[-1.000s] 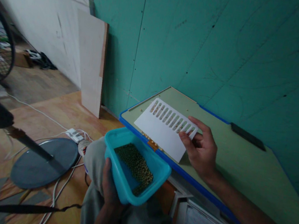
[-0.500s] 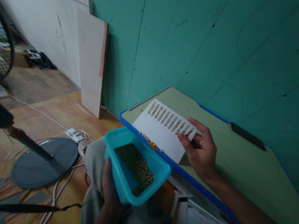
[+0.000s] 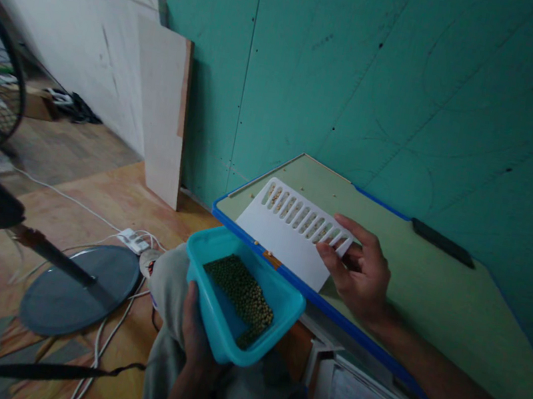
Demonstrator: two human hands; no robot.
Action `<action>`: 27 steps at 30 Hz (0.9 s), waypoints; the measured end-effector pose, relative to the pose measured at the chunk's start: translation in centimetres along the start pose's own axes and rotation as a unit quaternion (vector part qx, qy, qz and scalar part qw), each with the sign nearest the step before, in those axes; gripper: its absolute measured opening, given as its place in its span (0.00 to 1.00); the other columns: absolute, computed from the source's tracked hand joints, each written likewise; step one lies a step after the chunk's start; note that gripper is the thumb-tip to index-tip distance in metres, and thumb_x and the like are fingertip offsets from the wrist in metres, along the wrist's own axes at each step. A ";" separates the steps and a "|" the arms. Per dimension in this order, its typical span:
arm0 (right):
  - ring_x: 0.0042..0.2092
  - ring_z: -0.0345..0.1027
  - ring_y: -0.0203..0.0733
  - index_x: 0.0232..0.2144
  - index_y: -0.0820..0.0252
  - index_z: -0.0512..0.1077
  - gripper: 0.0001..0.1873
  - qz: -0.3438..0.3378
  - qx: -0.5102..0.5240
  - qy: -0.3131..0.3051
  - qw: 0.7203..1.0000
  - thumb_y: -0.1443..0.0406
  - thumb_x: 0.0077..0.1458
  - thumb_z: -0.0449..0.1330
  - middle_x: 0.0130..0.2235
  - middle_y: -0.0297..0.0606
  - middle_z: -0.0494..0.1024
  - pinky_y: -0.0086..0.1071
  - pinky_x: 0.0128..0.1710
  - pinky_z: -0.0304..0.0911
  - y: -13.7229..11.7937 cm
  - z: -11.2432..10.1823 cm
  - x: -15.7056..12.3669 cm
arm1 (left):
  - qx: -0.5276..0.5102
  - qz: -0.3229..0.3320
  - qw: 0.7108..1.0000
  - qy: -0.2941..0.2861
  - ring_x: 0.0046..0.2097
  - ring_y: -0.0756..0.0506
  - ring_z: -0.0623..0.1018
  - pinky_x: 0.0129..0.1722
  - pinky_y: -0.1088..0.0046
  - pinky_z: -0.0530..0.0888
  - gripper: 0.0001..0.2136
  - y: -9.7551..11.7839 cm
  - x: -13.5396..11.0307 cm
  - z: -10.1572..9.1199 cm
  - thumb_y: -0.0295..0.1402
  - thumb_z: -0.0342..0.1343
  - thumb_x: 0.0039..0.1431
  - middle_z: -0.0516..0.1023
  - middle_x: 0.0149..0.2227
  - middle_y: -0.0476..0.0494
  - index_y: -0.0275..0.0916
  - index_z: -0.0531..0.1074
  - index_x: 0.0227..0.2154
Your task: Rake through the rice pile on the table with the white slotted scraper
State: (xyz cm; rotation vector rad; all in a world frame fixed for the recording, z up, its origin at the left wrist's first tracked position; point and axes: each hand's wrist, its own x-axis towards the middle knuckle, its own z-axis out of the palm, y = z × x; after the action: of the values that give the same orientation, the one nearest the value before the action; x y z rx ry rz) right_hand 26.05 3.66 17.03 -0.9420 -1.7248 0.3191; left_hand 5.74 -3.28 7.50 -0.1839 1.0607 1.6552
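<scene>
My left hand (image 3: 197, 333) grips a turquoise plastic tub (image 3: 287, 307) by its near left side, holding it under the table's front edge. Inside the tub lie small green beans (image 3: 234, 275) and some pale round beans (image 3: 256, 309). My right hand (image 3: 361, 272) pinches the right end of a white tray with a row of long slots (image 3: 308, 211). Pale bits show in several slots. A plain white sheet or panel (image 3: 289, 250) extends below the slots to the table edge; whether it is part of the tray I cannot tell. A few pale beans (image 3: 256, 243) sit at its lower edge.
The green-topped table (image 3: 432, 300) has a blue edge and stands against a green wall. A black strip (image 3: 442, 243) lies at its back. On the left are a standing fan (image 3: 80, 291), cables, a power strip (image 3: 133, 240) and a leaning board (image 3: 162, 109).
Most of the pale beans lined up along the sheet's lower edge are gone from there. My right hand and the tray's right end have shifted slightly right. The tub has stayed put.
</scene>
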 end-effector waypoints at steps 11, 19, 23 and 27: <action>0.29 0.80 0.39 0.62 0.49 0.70 0.28 0.013 -0.070 0.002 0.997 0.61 0.61 0.68 0.37 0.33 0.87 0.31 0.29 0.77 -0.2 0.1 0.1 | -0.008 -0.031 0.999 0.004 0.55 0.39 0.81 0.57 0.64 0.76 0.14 0.1 0.1 -0.5 0.48 0.60 0.65 0.86 0.37 0.46 0.47 0.82 0.45; 0.29 0.79 0.40 0.61 0.55 0.70 0.27 0.057 -0.124 0.073 0.988 0.57 0.61 0.67 0.35 0.37 0.87 0.30 0.26 0.73 0.6 0.0 1.0 | -0.060 -0.085 0.994 -0.018 0.53 0.38 0.83 0.57 0.60 0.76 0.16 0.4 0.0 -0.5 0.47 0.58 0.67 0.86 0.34 0.47 0.47 0.80 0.50; 0.30 0.79 0.42 0.61 0.55 0.70 0.28 0.065 -0.106 0.111 0.986 0.56 0.61 0.66 0.37 0.39 0.86 0.31 0.26 0.72 0.9 0.0 1.2 | -0.050 -0.066 0.997 -0.010 0.54 0.39 0.82 0.57 0.63 0.77 0.16 0.2 0.1 -0.7 0.47 0.59 0.65 0.87 0.36 0.47 0.48 0.80 0.51; 0.35 0.81 0.46 0.62 0.55 0.69 0.29 0.071 -0.085 0.158 0.981 0.55 0.61 0.66 0.40 0.43 0.86 0.36 0.30 0.75 1.4 0.0 1.5 | -0.017 -0.042 0.999 -0.029 0.55 0.35 0.82 0.54 0.58 0.79 0.19 0.1 0.8 -1.5 0.51 0.62 0.61 0.87 0.39 0.43 0.47 0.81 0.49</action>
State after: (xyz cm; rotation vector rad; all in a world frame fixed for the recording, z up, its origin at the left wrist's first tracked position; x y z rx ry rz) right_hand 26.52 5.63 17.19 -1.1759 -1.4116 0.1060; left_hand 4.74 -3.83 6.23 -0.1993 0.9678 1.5942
